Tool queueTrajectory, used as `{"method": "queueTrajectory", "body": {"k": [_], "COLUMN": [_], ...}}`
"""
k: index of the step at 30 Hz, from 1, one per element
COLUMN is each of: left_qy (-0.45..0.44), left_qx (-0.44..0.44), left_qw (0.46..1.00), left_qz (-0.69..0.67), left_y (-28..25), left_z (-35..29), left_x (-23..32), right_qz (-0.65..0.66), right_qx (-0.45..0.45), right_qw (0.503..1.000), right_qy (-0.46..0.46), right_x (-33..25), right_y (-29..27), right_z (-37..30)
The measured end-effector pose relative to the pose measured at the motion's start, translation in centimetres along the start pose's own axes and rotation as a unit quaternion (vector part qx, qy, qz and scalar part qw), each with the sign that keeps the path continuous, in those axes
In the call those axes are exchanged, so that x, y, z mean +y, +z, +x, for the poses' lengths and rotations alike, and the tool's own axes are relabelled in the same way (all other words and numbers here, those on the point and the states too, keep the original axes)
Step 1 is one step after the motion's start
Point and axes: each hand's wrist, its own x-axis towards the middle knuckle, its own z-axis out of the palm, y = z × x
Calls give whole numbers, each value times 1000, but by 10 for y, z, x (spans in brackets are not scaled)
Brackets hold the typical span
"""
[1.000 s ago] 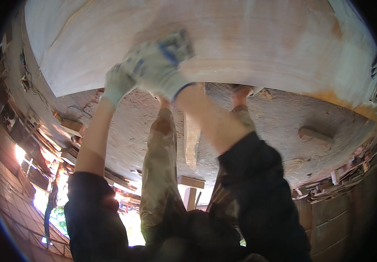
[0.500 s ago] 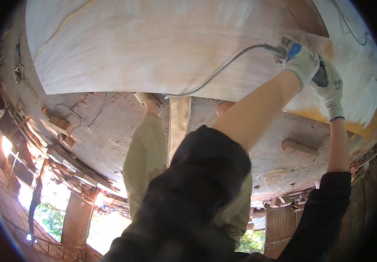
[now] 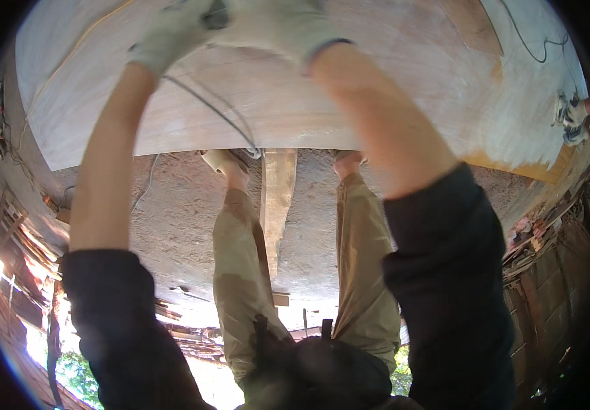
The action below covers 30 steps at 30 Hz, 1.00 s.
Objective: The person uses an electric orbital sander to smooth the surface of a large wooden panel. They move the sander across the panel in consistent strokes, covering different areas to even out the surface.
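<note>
My left hand [image 3: 180,35], in a white work glove, reaches over a large pale board [image 3: 172,116] and is wrapped round a corded power tool. Close beside it, my right hand [image 3: 274,26] wears a similar glove and is closed on the same tool, blurred and cut by the top edge. Only a small dark part of the power tool [image 3: 215,14] shows between the gloves; the rest is hidden. Its grey cord [image 3: 213,109] runs from below my left hand toward the board's near edge. White dust or coating streaks the board.
A yellow cord [image 3: 79,41] crosses the board at far left; a dark cord [image 3: 537,58] lies at far right. Another person's feet [image 3: 573,117] are at the right rim. My feet [image 3: 225,161] flank a wooden beam [image 3: 280,198]. Scrap wood [image 3: 530,232] lines the floor's side.
Both hands have swung with the power tool from the board's right side to its far left-middle. Its cord moved along, and my arms are no longer crossing in front of my legs.
</note>
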Motion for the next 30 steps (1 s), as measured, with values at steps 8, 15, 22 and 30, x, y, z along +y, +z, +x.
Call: {"method": "queueTrajectory", "body": {"k": [8,15,22,30], "left_qy": [-147,-44,-47,61], "left_qx": [-17,2,-45,-67], "left_qw": [984,998,997,994], "left_qz": [102,-44,-32,-55], "left_y": [-4,-10,-18,-2], "left_z": [-66,96,189,218], "left_x": [-127,74,299,400], "right_qz": [-57,-1,-95,-128], "right_qx": [-77,-24,-19,-36], "right_qw": [991,999,995,975], "right_qy": [-92,-32,18,176], "right_x": [-61,102,230,311], "right_y": [36,-85,-186,-208], "right_z": [58,-9,-124,-224]}}
